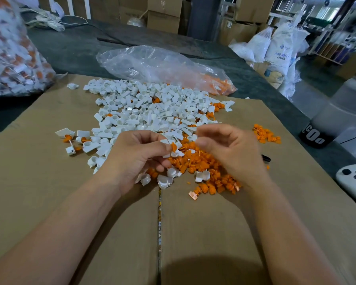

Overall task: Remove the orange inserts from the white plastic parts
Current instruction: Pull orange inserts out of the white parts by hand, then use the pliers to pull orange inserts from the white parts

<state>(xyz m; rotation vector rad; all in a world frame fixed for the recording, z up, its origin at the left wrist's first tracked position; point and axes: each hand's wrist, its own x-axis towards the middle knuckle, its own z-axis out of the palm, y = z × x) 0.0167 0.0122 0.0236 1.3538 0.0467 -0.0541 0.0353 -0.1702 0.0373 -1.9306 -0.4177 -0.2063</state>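
Above the middle of the cardboard (49, 202), the left hand (140, 157) pinches an orange insert (174, 146) and the right hand (224, 149) a white part (194, 137); either fingertip hold could slip, dropping its piece into the wrong pile.

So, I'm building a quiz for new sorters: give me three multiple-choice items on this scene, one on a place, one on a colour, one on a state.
1. Where does the clear bag lie?
A) behind the white pile
B) inside a box
C) on the floor

2. What colour is the heap under the right hand?
A) blue
B) orange
C) black

3. What is the right hand doing?
A) lying flat
B) pinching a white part
C) making an empty fist

Key: 1 A, the bag lies just past the white pile; 2 B, loose orange inserts are heaped there; 3 B, thumb and finger close on the part.
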